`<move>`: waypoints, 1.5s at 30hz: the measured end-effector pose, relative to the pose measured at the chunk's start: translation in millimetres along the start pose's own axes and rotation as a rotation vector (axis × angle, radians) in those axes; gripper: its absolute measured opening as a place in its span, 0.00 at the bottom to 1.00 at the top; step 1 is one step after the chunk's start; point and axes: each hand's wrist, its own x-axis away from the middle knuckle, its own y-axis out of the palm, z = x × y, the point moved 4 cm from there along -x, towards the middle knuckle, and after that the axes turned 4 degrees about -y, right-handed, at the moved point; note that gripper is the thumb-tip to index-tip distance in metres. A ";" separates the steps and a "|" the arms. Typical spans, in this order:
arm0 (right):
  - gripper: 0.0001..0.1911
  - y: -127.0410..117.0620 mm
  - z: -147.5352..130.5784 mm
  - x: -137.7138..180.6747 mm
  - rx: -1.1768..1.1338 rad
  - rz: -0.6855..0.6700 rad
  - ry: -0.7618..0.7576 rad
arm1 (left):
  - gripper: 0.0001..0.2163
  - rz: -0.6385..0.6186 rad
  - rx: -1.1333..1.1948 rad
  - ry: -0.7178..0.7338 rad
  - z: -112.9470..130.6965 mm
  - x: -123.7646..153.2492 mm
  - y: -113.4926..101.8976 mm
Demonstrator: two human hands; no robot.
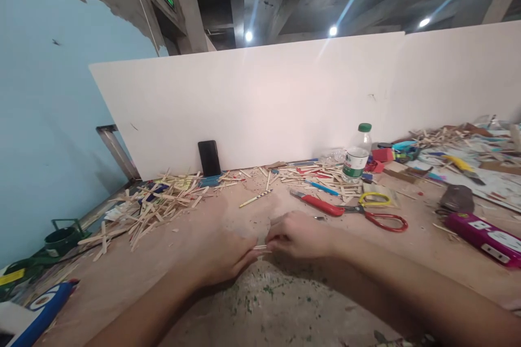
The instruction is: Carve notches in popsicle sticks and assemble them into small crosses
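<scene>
Close together at the middle of the table, my two hands meet over short, thin wooden sticks. My left hand pinches them from one side, its thumb and fingers pressed together. My right hand is curled, with its fingertips on the other end of the sticks. How many sticks there are is hard to tell, since the fingers cover most of them. Beyond the hands lies a pencil-like striped stick. To the right of it rests a red utility knife, touching or nearly touching scissors with red and yellow handles.
Piles of loose wooden sticks spread along the back left. A black phone leans on the white board. A water bottle, a blue pen and a purple power strip stand or lie rightward; a blue object lies near left.
</scene>
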 end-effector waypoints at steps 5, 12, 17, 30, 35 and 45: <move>0.13 -15.5 20.1 1.5 0.107 0.083 0.132 | 0.24 -0.037 -0.016 0.010 -2.6 -1.0 2.1; 0.14 -12.0 38.6 -1.5 0.199 0.128 0.204 | 0.27 -0.022 -0.016 -0.022 -0.1 -3.4 -5.8; 0.15 -12.5 39.4 -6.5 0.253 0.117 0.218 | 0.26 -0.025 0.002 -0.020 -0.6 -1.3 -12.3; 0.20 -15.2 72.1 -102.2 0.440 -0.058 0.169 | 0.23 -0.092 -0.066 -0.030 2.3 -1.3 -14.4; 0.20 -20.5 80.1 -106.8 0.363 -0.008 0.180 | 0.24 -0.096 -0.047 -0.069 -0.9 -2.9 -11.6; 0.10 -40.9 49.9 -21.9 -0.253 0.416 0.304 | 0.19 -0.047 0.227 -0.191 0.8 -10.4 -6.3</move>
